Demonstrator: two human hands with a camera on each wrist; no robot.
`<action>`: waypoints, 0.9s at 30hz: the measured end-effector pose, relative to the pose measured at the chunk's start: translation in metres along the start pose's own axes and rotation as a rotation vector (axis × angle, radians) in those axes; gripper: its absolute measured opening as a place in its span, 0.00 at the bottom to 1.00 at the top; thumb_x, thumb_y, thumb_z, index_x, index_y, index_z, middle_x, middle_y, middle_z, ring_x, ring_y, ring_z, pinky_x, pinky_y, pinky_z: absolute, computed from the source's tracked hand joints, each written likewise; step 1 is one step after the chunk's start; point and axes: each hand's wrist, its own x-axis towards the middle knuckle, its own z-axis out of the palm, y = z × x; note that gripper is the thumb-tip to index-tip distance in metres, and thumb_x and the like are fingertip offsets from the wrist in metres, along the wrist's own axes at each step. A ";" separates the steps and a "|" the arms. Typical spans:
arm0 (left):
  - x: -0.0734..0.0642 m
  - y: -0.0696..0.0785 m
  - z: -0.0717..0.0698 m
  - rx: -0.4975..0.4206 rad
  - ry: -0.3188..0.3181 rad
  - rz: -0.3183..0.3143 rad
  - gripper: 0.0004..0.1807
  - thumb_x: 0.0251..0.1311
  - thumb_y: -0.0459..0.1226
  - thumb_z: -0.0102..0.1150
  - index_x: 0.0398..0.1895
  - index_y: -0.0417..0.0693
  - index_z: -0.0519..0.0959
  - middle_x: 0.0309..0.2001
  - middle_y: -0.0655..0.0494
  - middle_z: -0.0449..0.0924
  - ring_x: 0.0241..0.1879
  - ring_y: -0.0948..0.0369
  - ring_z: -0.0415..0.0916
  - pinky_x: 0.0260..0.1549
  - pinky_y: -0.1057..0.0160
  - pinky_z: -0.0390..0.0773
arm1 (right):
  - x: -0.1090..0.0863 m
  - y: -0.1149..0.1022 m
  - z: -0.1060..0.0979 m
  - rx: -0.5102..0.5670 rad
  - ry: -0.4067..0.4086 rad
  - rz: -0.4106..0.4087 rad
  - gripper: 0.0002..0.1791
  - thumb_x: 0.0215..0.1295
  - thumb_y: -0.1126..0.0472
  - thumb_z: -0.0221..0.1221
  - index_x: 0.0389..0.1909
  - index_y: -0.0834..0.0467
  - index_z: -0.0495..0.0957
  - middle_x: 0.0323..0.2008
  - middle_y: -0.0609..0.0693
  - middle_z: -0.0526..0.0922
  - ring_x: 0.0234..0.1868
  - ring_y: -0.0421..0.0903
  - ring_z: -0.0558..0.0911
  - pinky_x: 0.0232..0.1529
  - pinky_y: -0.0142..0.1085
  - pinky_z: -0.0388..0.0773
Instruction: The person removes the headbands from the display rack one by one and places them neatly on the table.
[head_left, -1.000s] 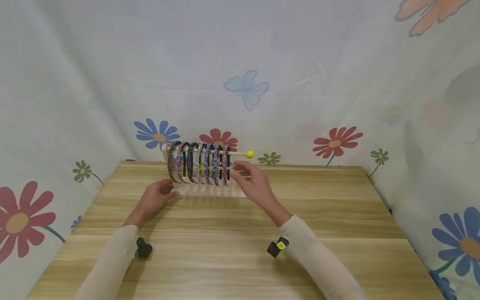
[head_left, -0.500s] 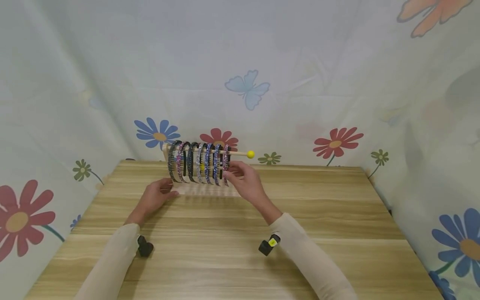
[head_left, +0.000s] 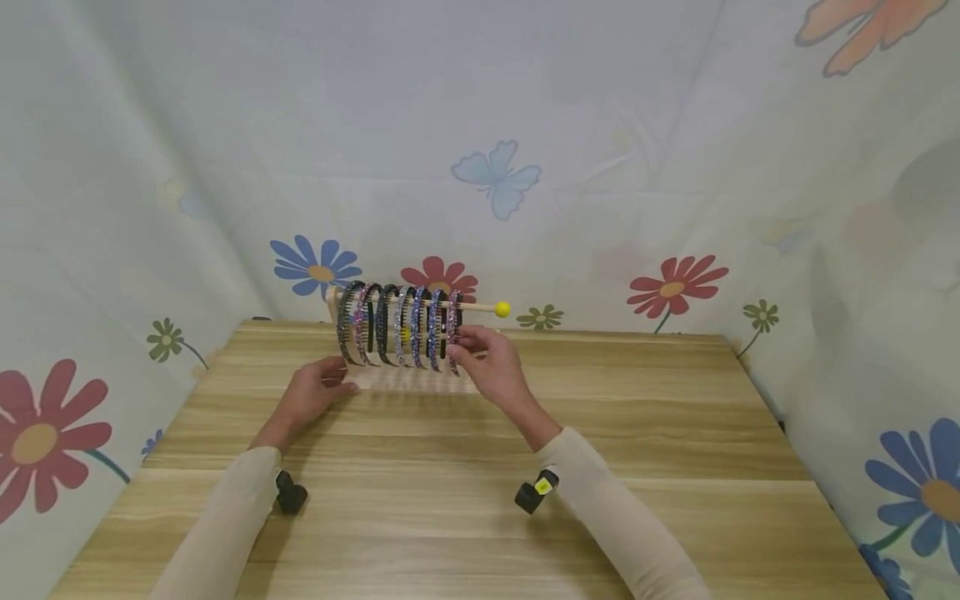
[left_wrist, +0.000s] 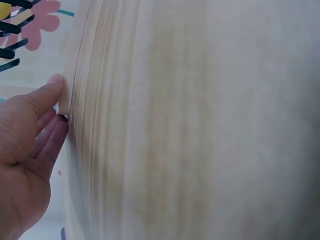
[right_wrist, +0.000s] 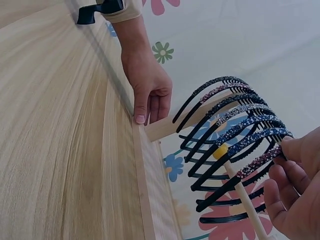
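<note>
Several glittery toothed headbands (head_left: 382, 325) hang in a row on a wooden stand with rods. One rod ends in a yellow ball (head_left: 503, 309) to the right of the row. My right hand (head_left: 495, 367) pinches the rightmost headband, a pink glittered one (right_wrist: 257, 164), between thumb and fingers. It still hangs around the rod. At the stand's left end, my left hand (head_left: 309, 396) grips the corner of the flat wooden base (head_left: 420, 382). The left wrist view shows that thumb on top of the base edge (left_wrist: 67, 92) and fingers below.
The stand is near the back edge of a wood-grain table (head_left: 420, 500). Behind the table hangs a pale cloth (head_left: 585, 125) printed with flowers and a butterfly. A second yellow ball (right_wrist: 220, 151) shows among the headbands in the right wrist view.
My right hand has moved a little left, from beside the rightmost headband onto it, and now pinches it. My left hand has stayed on the base.
</note>
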 end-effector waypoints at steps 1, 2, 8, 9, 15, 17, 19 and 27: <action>0.000 0.000 0.000 0.004 -0.003 0.000 0.33 0.65 0.39 0.70 0.67 0.30 0.71 0.61 0.28 0.76 0.58 0.37 0.80 0.58 0.41 0.81 | 0.000 0.000 0.000 -0.002 0.003 -0.004 0.20 0.71 0.57 0.65 0.58 0.62 0.81 0.45 0.53 0.88 0.45 0.48 0.86 0.48 0.40 0.87; 0.000 0.001 0.000 0.004 -0.004 -0.007 0.33 0.64 0.39 0.70 0.67 0.30 0.71 0.61 0.29 0.76 0.58 0.37 0.80 0.58 0.41 0.81 | 0.000 0.000 -0.001 -0.003 0.003 -0.005 0.19 0.71 0.57 0.65 0.57 0.62 0.82 0.44 0.53 0.88 0.45 0.47 0.85 0.48 0.40 0.87; 0.001 0.005 -0.001 0.019 -0.025 -0.023 0.33 0.65 0.39 0.69 0.68 0.31 0.71 0.63 0.30 0.76 0.58 0.37 0.79 0.59 0.42 0.81 | 0.002 0.002 -0.005 0.000 0.019 -0.007 0.16 0.70 0.57 0.65 0.54 0.60 0.83 0.42 0.50 0.88 0.44 0.45 0.86 0.46 0.37 0.88; 0.001 0.005 -0.001 0.026 -0.030 -0.017 0.33 0.66 0.39 0.69 0.68 0.30 0.70 0.63 0.30 0.76 0.59 0.37 0.79 0.58 0.41 0.81 | 0.003 0.002 -0.006 -0.001 0.025 -0.009 0.16 0.70 0.58 0.65 0.54 0.60 0.84 0.42 0.51 0.88 0.44 0.46 0.86 0.46 0.37 0.88; 0.000 0.004 -0.003 0.027 -0.022 -0.009 0.33 0.65 0.39 0.70 0.68 0.30 0.70 0.62 0.29 0.76 0.57 0.37 0.80 0.57 0.41 0.82 | 0.006 0.000 -0.011 -0.011 0.048 -0.018 0.16 0.70 0.59 0.65 0.54 0.62 0.83 0.41 0.53 0.88 0.45 0.49 0.86 0.45 0.38 0.89; 0.000 0.004 -0.003 0.023 -0.018 -0.002 0.34 0.65 0.39 0.70 0.68 0.29 0.71 0.61 0.29 0.77 0.57 0.37 0.80 0.57 0.42 0.82 | 0.007 -0.001 -0.013 -0.009 0.053 -0.026 0.15 0.70 0.60 0.65 0.54 0.62 0.84 0.41 0.54 0.89 0.45 0.49 0.87 0.45 0.38 0.89; -0.001 0.004 -0.003 0.020 -0.018 0.007 0.34 0.64 0.39 0.70 0.67 0.29 0.71 0.60 0.29 0.77 0.56 0.37 0.81 0.57 0.42 0.82 | 0.007 -0.002 -0.016 -0.008 0.060 -0.038 0.15 0.69 0.61 0.66 0.53 0.62 0.84 0.41 0.54 0.89 0.45 0.49 0.87 0.44 0.38 0.89; 0.000 0.002 -0.004 0.022 -0.014 0.011 0.33 0.64 0.39 0.71 0.67 0.29 0.72 0.59 0.30 0.78 0.55 0.38 0.82 0.56 0.43 0.83 | 0.010 -0.007 -0.022 0.003 0.070 -0.062 0.14 0.69 0.60 0.66 0.53 0.61 0.85 0.40 0.53 0.89 0.43 0.48 0.87 0.44 0.39 0.89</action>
